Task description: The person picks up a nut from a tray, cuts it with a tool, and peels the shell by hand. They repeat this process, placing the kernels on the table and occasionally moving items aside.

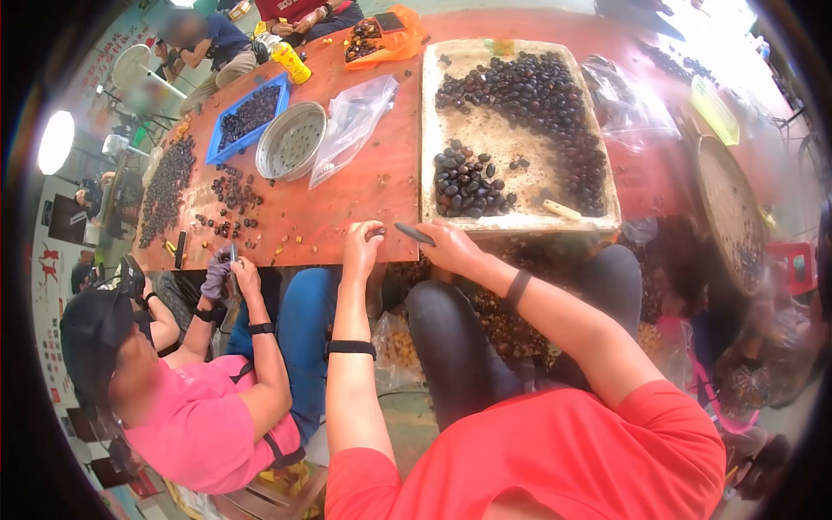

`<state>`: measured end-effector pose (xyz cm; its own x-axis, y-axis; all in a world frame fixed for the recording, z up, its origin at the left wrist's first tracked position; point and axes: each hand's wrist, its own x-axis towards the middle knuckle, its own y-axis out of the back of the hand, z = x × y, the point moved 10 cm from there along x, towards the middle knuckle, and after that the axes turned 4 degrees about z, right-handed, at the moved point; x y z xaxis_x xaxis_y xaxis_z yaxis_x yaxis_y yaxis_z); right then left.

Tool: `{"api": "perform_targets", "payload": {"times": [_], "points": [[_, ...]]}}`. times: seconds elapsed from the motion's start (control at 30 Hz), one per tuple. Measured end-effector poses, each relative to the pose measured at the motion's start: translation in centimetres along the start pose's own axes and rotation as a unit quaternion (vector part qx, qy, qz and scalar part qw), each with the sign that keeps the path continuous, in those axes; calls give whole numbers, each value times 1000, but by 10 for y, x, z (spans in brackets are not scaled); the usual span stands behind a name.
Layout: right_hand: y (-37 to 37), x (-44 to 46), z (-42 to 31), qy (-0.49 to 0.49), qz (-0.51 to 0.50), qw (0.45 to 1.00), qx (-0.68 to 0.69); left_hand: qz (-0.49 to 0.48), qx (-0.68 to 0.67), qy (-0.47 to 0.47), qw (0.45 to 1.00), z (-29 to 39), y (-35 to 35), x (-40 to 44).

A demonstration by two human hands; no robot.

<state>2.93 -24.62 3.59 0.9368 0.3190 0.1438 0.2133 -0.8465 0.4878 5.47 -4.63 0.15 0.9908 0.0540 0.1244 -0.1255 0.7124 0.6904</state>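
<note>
My left hand (362, 250) is closed at the table's front edge, pinching a small dark nut (374, 232) between thumb and fingertips. To its right, my right hand (449, 249) wraps around a slim dark knife (412, 233) that points left toward the nut, with a small gap between them. Just beyond my right hand lies a large whitish tray (485, 139). A pile of dark oval nuts (472, 184) sits in its near left corner, and a wider spread of nuts (546, 95) covers its far and right sides. A yellow-handled tool (562, 210) rests near its front edge.
On the red table (364, 204) are a metal strainer bowl (293, 143), a blue basket (251, 121) of nuts, a plastic bag (355, 121) and a yellow bottle (291, 63). A co-worker in pink (204, 416) works at my left. A round woven tray (731, 208) stands at right.
</note>
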Motion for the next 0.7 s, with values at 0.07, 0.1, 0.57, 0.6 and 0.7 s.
{"api": "perform_targets", "payload": {"times": [0.07,0.1,0.57,0.6,0.7], "points": [[-13,10,8,21,6,1000,-17,-1,-15,16,1000,-2,-1,0],[-15,13,7,21,4,1000,-18,-3,-29,29,999,-7,-2,-1],[-34,13,17,0,-16,999,-29,41,43,-29,998,7,5,-4],[-34,14,18,0,-14,1000,-28,46,52,-34,997,8,5,-2],[-29,14,16,5,9,1000,-20,43,26,13,999,-7,4,6]]}}
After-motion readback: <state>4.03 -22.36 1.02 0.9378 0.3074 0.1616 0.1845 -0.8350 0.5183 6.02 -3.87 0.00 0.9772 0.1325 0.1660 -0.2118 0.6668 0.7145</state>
